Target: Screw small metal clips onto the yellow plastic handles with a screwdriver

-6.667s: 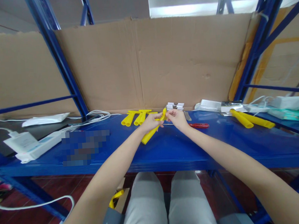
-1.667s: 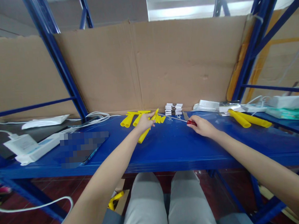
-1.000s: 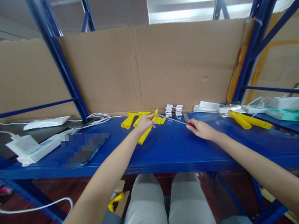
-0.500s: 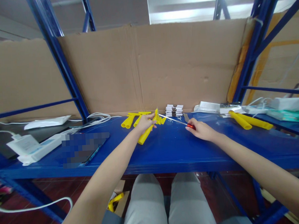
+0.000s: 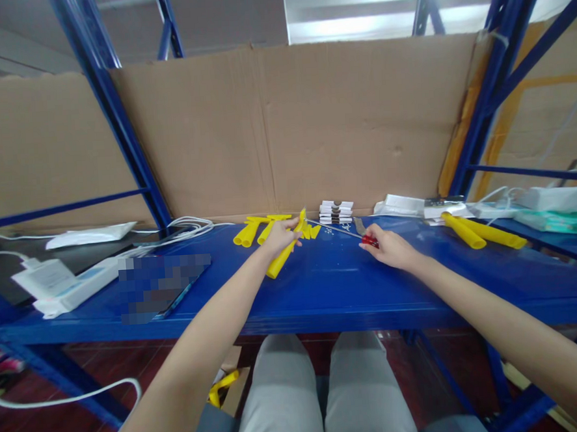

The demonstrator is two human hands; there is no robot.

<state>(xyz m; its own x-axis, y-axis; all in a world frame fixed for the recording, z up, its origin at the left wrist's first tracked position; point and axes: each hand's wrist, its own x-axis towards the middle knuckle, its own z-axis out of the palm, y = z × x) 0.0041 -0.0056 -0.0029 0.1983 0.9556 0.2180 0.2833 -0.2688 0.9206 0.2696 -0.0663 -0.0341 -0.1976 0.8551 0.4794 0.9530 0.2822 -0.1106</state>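
My left hand [image 5: 281, 238] is closed around a yellow plastic piece with a tubular handle [image 5: 281, 261], whose lower end points toward me. In my right hand [image 5: 389, 247] is a screwdriver with a red handle [image 5: 369, 241]. Its long metal shaft [image 5: 338, 229] reaches left to the upper part of the yellow piece; whether the tip touches it I cannot tell. More yellow tubular pieces [image 5: 245, 235] lie just left of my left hand. Small yellow parts [image 5: 313, 231] sit between the hands, near scattered tiny bits, probably metal, too small to name.
Stacked white and dark pieces [image 5: 336, 212] stand by the cardboard wall [image 5: 336, 122]. Two yellow tubes [image 5: 485, 233] lie at right near white boxes [image 5: 399, 206]. On the left are a power strip [image 5: 85, 285], cables [image 5: 196, 227] and a flat dark device [image 5: 188, 287]. Blue posts [image 5: 116, 122] frame the shelf.
My right hand and the screwdriver have shifted very slightly to the right, and the handle looks turned. My left hand and the yellow piece stay nearly in place.
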